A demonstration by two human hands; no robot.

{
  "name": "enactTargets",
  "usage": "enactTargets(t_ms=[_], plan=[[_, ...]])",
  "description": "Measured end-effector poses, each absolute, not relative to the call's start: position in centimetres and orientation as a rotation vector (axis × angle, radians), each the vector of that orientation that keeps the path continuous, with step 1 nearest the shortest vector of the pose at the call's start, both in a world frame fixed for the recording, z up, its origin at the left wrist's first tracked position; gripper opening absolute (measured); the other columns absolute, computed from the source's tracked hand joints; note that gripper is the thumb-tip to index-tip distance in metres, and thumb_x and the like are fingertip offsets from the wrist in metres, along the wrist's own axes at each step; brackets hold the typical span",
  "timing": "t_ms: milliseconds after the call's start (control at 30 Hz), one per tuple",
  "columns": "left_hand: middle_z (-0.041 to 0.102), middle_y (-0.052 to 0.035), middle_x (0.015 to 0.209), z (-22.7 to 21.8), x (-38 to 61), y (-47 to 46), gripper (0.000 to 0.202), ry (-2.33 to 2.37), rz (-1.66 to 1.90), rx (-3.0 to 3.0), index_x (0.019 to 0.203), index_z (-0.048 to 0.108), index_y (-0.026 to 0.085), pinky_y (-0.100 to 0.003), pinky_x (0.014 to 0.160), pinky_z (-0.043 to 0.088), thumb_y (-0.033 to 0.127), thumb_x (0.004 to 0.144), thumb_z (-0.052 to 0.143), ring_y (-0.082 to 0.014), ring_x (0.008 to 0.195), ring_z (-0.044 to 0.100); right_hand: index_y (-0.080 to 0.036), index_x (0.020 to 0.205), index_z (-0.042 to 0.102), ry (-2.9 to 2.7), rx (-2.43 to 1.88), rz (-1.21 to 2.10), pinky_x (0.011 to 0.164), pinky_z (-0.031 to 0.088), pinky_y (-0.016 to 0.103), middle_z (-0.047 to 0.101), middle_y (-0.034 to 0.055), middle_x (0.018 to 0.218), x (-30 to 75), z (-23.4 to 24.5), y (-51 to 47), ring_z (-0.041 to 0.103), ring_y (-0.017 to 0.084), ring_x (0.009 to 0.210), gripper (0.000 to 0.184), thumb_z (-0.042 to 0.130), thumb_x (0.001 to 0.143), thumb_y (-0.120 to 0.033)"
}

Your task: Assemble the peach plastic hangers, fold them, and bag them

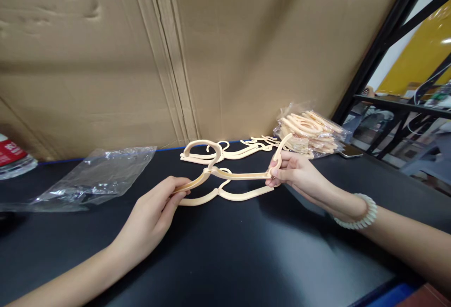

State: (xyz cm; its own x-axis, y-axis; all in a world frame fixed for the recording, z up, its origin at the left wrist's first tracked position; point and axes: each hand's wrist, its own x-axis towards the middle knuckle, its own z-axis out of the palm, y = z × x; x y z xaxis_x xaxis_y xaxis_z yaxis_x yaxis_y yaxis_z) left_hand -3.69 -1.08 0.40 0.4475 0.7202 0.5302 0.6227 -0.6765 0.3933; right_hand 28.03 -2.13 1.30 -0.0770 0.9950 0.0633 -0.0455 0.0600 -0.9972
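Note:
A cream plastic hanger [232, 174] is held just above the black table [225, 255] between both hands. My left hand [155, 215] pinches its left end, fingers closed. My right hand [296, 173] grips its right end, fingers closed; a white bead bracelet [357, 213] is on that wrist. A second cream hanger [229, 195] lies right under the held one, and I cannot tell whether the hands also hold it. More loose cream hangers [225, 151] lie behind, near the cardboard wall.
A clear bag packed with cream hangers [310, 133] sits at the back right. An empty clear plastic bag [95, 175] lies at the left. A cardboard wall [176, 53] backs the table. A black metal rack [387, 34] stands to the right.

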Motion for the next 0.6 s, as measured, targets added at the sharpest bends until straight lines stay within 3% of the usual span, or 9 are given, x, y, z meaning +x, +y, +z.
enactTargets(t_ms=[367,600], plan=[[0.066,-0.0010,0.088,-0.01,-3.80,-1.16,0.019,1.156,1.058,2.599,0.108,0.057,0.021,-0.022,0.068,0.050,0.027,0.099,0.041,-0.0149,0.078,0.066,-0.017,0.067,0.057,-1.211,-1.107,1.153,0.054,0.053,0.025,0.066,-0.0007,0.057,27.45,1.37,-2.67,0.064,0.012,0.050,0.022,0.078,0.061,-0.024],[0.066,-0.0001,0.089,0.06,-3.56,-1.28,0.020,1.156,1.058,2.583,0.112,0.056,0.023,-0.022,0.068,0.050,0.030,0.100,0.041,-0.0146,0.078,0.066,-0.017,0.070,0.056,-1.179,-1.084,1.203,0.056,0.054,0.027,0.066,-0.0003,0.060,27.63,1.09,-2.15,0.066,0.014,0.055,0.029,0.081,0.062,-0.029]])
